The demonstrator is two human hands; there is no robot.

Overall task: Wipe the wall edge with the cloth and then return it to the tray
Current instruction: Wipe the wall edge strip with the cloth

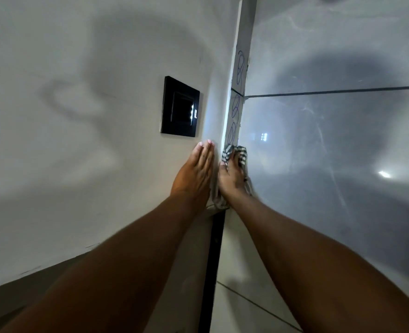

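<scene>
A narrow tiled wall edge (241, 44) runs up the middle of the view, marked with blue looping scribbles (240, 68). My right hand (230, 176) presses a black-and-white checked cloth (240, 153) against this edge, just below the lowest scribble. Part of the cloth hangs down behind my wrist. My left hand (195, 171) lies flat on the white wall (78, 68) to the left of the edge, fingers together and holding nothing. No tray is in view.
A black switch plate (179, 106) is mounted on the white wall just above my left hand. Glossy grey tiles (343, 140) cover the wall to the right. A dark vertical strip (213, 260) runs below the hands.
</scene>
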